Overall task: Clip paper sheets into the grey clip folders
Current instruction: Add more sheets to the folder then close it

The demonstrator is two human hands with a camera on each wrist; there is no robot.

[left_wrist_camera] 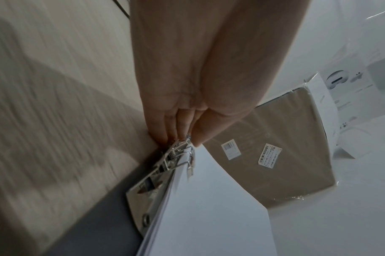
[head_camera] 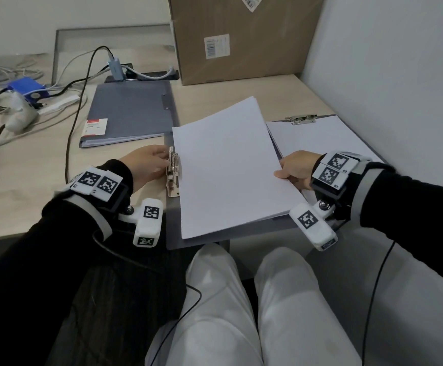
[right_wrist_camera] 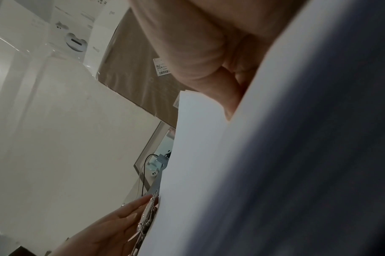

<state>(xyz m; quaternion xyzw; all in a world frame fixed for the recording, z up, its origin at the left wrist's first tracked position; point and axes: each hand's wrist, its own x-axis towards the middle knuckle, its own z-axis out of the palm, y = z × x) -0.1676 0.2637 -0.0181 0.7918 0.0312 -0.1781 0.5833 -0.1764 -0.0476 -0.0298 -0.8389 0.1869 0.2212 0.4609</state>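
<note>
An open grey clip folder lies at the table's front edge, with its metal clip along the left side. My left hand pinches that clip, thumb on top and fingers underneath. A stack of white paper sheets lies tilted over the folder, its left edge at the clip. My right hand grips the stack's right edge; the thumb lies on top of the paper. In the right wrist view my left hand shows at the clip.
A closed grey folder with a red label lies at the back left. To the right, another grey folder holds clipped paper. A cardboard box stands behind. Cables and a blue device crowd the far left. A wall bounds the right.
</note>
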